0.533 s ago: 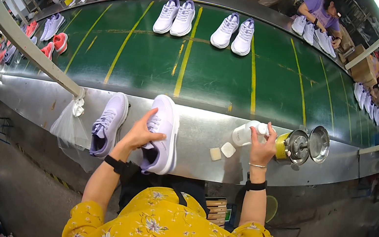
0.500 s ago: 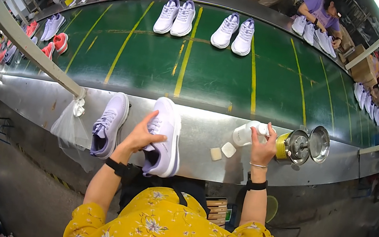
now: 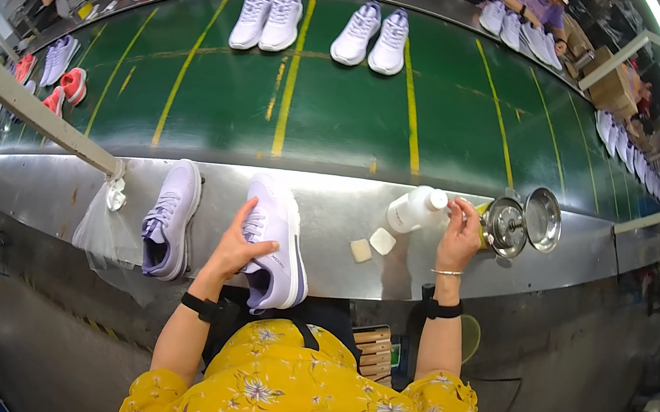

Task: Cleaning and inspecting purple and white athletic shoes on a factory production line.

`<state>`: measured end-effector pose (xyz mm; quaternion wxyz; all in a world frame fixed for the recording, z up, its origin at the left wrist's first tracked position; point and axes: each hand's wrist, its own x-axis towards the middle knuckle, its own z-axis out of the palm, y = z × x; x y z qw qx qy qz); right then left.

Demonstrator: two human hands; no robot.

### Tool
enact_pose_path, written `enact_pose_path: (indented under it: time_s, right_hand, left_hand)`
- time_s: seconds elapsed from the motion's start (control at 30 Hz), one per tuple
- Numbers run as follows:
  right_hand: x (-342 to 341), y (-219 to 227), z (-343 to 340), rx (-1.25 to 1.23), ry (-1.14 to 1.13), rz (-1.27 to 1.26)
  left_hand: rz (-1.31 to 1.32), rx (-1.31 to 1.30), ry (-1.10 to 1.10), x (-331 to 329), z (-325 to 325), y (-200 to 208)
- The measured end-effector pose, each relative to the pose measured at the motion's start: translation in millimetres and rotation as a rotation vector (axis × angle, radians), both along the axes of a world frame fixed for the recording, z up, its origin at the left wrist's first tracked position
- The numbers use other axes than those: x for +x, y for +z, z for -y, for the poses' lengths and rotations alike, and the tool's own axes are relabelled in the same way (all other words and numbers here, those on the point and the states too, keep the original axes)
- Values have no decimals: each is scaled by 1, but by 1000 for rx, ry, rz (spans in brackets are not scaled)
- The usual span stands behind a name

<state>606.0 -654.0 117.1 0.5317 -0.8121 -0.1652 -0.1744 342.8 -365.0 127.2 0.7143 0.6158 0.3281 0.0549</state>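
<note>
My left hand [image 3: 239,248] is closed around a pale lilac sneaker [image 3: 284,214], toe pointing away from me, at the near edge of the metal ledge. Its mate, another lilac sneaker [image 3: 171,220], rests to the left. On the right, my right hand [image 3: 460,240] is raised with bent fingers drawn together, just right of a white plastic bottle [image 3: 410,212] with a white cap. Whether anything small is between those fingertips is hidden. Two small pale pads, a cream one [image 3: 361,251] and a white one [image 3: 382,241], lie in front of the bottle.
A round metal container [image 3: 507,224] with its lid [image 3: 543,220] raised stands beyond my right hand. Behind the metal ledge [image 3: 320,269] runs a green belt [image 3: 343,122] carrying pairs of sneakers. A white post [image 3: 42,113] with a plastic bag [image 3: 112,228] is at left. Co-workers handle shoes across the belt.
My right fingers have come off the bottle's cap and shifted right toward the metal container. The bottle now stands on its own. My left hand still grips the sneaker. The whole view has shifted slightly.
</note>
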Motion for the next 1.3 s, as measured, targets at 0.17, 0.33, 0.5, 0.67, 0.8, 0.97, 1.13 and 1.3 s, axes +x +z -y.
enact_pose_path:
  time_s: [0.17,0.33,0.5,0.67,0.8,0.97,1.13,1.3]
  right_hand:
    - [-3,21,-6,4,8,17]
    - [-4,27,-5,-127,68,66]
    - [-3,23,-9,-195,119,214]
    - [-4,13,-8,-244,158,308]
    - [-4,2,-9,-253,164,384]
    - [1,-11,-15,-240,74,391]
    - [5,-11,-19,-165,58,391]
    - [25,-27,-9,114,-98,39]
  left_hand:
    - [13,-3,5,1,-1,7]
    - [6,50,10,0,-2,-1]
    - [-14,108,-14,0,1,-5]
    - [-15,120,7,-2,0,-7]
    - [-8,186,0,-1,-3,-13]
    - [-11,270,-23,1,-3,-14]
    - [19,273,12,-1,-3,-21]
    - [17,298,2,-4,-2,-27]
